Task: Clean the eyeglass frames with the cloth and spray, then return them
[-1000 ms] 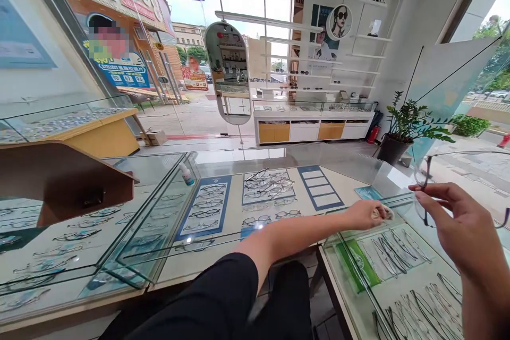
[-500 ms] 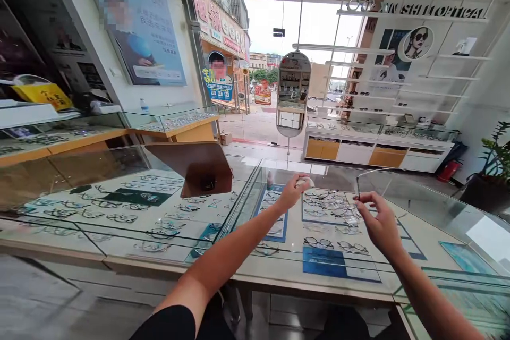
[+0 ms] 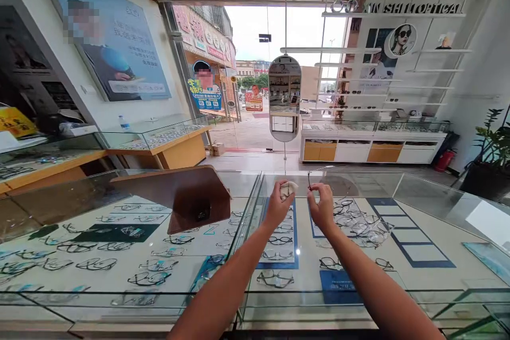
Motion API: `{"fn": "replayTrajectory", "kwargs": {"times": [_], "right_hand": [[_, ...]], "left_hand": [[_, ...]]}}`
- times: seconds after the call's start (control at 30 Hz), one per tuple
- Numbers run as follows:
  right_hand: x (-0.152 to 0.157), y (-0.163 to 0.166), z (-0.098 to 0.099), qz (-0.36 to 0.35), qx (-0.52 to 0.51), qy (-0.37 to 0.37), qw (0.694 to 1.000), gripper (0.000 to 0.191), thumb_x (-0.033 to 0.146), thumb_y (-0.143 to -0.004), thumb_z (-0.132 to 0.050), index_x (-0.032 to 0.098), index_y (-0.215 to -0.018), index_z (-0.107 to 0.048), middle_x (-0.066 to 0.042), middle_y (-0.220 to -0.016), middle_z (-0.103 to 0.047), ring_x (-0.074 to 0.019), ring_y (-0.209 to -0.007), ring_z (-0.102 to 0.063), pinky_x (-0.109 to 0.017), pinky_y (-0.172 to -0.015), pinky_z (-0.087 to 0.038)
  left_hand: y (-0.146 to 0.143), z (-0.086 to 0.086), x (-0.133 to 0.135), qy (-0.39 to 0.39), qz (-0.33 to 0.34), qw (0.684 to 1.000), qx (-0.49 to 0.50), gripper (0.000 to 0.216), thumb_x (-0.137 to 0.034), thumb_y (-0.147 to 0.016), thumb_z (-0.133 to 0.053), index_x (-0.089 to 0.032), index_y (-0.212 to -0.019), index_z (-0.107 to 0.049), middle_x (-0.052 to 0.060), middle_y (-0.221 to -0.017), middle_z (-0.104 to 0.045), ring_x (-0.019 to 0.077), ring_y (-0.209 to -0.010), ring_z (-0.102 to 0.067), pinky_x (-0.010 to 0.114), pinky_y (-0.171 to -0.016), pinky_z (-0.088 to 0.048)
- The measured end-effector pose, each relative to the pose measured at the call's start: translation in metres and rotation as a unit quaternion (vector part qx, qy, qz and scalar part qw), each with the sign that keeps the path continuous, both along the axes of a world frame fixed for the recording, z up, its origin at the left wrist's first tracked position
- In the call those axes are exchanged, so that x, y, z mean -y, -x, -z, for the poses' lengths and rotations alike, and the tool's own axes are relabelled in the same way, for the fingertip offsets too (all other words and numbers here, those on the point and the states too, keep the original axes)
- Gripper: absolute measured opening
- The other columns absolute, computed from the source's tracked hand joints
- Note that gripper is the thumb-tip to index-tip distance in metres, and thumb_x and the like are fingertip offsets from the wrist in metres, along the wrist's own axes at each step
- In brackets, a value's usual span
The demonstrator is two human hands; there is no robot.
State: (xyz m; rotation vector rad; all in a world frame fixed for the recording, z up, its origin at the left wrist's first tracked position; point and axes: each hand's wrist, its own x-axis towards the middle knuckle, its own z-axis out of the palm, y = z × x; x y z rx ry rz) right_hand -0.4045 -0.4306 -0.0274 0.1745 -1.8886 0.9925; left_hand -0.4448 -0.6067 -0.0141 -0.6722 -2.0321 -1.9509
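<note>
- Far left: spectacle frames are laid out in rows within the left display case; a brown board is tilted above its inner end.
- Centre left: the left hand is raised over a blue-edged card on which further frames are arranged. Its fingers are curled closed around a crumpled pale cloth, part of which protrudes beyond the grip.
- Centre: a narrow gap is seen between the two hands. The handling is judged to be under way: cloth and spectacles are both taken up, but no contact between them is made, and the spectacles are not set down. The condition of the lenses cannot be told at this size.
- Centre right: the held spectacles are suspended above the counter glass, their thin outline extended rightward and only faintly visible. A dark slender part is pinched between the fingertips of the right hand, which are drawn together; the exact placement of each finger cannot be told.
- Right: a heap of frames is contained beneath the glass, beside a blue-bordered panel divided into pale fields.
</note>
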Motion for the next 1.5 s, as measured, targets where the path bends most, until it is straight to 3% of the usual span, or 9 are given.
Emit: {"fn": "replayTrajectory", "kwargs": {"times": [0.2, 0.4, 0.53, 0.67, 0.83, 1.0, 1.17, 1.33, 1.5], "right_hand": [[-0.002, -0.011, 0.003, -0.022, 0.049, 0.021, 0.998, 0.010, 0.034, -0.100, -0.059, 0.025, -0.098, -0.064, -0.009, -0.101, -0.076, -0.0311, -0.104, -0.064, -0.049, -0.097, -0.049], [-0.003, -0.012, -0.006, -0.032, 0.063, 0.053, 0.996, 0.011, 0.035, -0.098, -0.061, 0.025, -0.097, -0.066, -0.009, -0.102, -0.077, -0.0310, -0.105, -0.064, -0.049, -0.098, -0.049], [-0.005, -0.015, -0.011, -0.033, 0.066, 0.068, 0.995, 0.011, 0.034, -0.098, -0.060, 0.025, -0.096, -0.066, -0.008, -0.102, -0.077, -0.0301, -0.103, -0.063, -0.046, -0.096, -0.049], [-0.003, -0.016, -0.012, -0.036, 0.070, 0.067, 0.995, 0.012, 0.034, -0.097, -0.060, 0.025, -0.095, -0.067, -0.008, -0.099, -0.076, -0.0295, -0.101, -0.063, -0.046, -0.095, -0.049], [-0.004, -0.016, -0.013, -0.039, 0.073, 0.072, 0.994, 0.014, 0.035, -0.097, -0.060, 0.024, -0.096, -0.068, -0.009, -0.101, -0.077, -0.0302, -0.102, -0.063, -0.046, -0.095, -0.048], [-0.007, -0.017, -0.015, -0.045, 0.078, 0.087, 0.992, 0.014, 0.036, -0.098, -0.060, 0.025, -0.095, -0.069, -0.009, -0.102, -0.078, -0.0299, -0.102, -0.063, -0.047, -0.094, -0.049], [-0.004, -0.021, -0.020, -0.065, 0.093, 0.095, 0.989, 0.015, 0.038, -0.096, -0.062, 0.025, -0.095, -0.069, -0.009, -0.103, -0.080, -0.0299, -0.103, -0.064, -0.046, -0.093, -0.050], [0.002, -0.027, -0.024, -0.133, 0.133, 0.109, 0.976, 0.017, 0.042, -0.096, -0.068, 0.026, -0.096, -0.073, -0.008, -0.110, -0.084, -0.0298, -0.110, -0.070, -0.046, -0.097, -0.052], [0.004, -0.030, -0.027, -0.191, 0.164, 0.142, 0.957, 0.020, 0.046, -0.096, -0.073, 0.026, -0.097, -0.074, -0.008, -0.111, -0.085, -0.0299, -0.111, -0.073, -0.048, -0.102, -0.052]], "left_hand": [[-0.007, 0.012, -0.002, 0.009, 0.021, 1.000, 0.010, 0.041, -0.059, -0.104, -0.066, -0.022, -0.120, -0.074, 0.008, -0.109, -0.075, 0.0213, -0.092, -0.069, 0.035, -0.084, -0.058], [-0.016, 0.007, -0.001, 0.099, -0.099, 0.980, -0.141, 0.045, -0.051, -0.115, -0.051, -0.026, -0.133, -0.083, 0.016, -0.142, -0.065, 0.0296, -0.133, -0.063, 0.047, -0.114, -0.052], [-0.019, 0.001, 0.007, 0.190, -0.185, 0.942, -0.205, 0.043, -0.041, -0.115, -0.051, -0.026, -0.144, -0.079, 0.014, -0.120, -0.063, 0.0286, -0.116, -0.061, 0.049, -0.108, -0.051], [-0.020, -0.005, 0.011, 0.224, -0.165, 0.936, -0.216, 0.040, -0.037, -0.115, -0.051, -0.022, -0.138, -0.080, 0.010, -0.103, -0.068, 0.0263, -0.102, -0.063, 0.044, -0.096, -0.051], [-0.023, -0.012, 0.010, 0.181, -0.180, 0.938, -0.235, 0.025, -0.035, -0.111, -0.058, -0.020, -0.102, -0.076, 0.011, -0.112, -0.074, 0.0271, -0.109, -0.066, 0.042, -0.097, -0.052], [-0.025, -0.016, 0.011, 0.136, -0.163, 0.961, -0.177, 0.021, -0.031, -0.104, -0.059, -0.022, -0.086, -0.063, 0.005, -0.094, -0.071, 0.0215, -0.089, -0.066, 0.035, -0.082, -0.050], [-0.026, -0.018, 0.013, 0.135, -0.172, 0.974, -0.057, 0.031, -0.038, -0.100, -0.062, -0.024, -0.074, -0.052, -0.004, -0.066, -0.048, 0.0156, -0.063, -0.046, 0.031, -0.063, -0.035], [-0.020, -0.019, 0.014, 0.058, -0.169, 0.984, -0.002, 0.019, -0.038, -0.093, -0.071, -0.023, -0.090, -0.060, -0.002, -0.080, -0.061, 0.0162, -0.072, -0.057, 0.029, -0.070, -0.044], [-0.014, -0.015, 0.015, 0.006, -0.140, 0.989, 0.043, 0.030, -0.049, -0.092, -0.077, -0.021, -0.101, -0.067, 0.003, -0.092, -0.070, 0.0194, -0.083, -0.066, 0.030, -0.075, -0.050]]}}
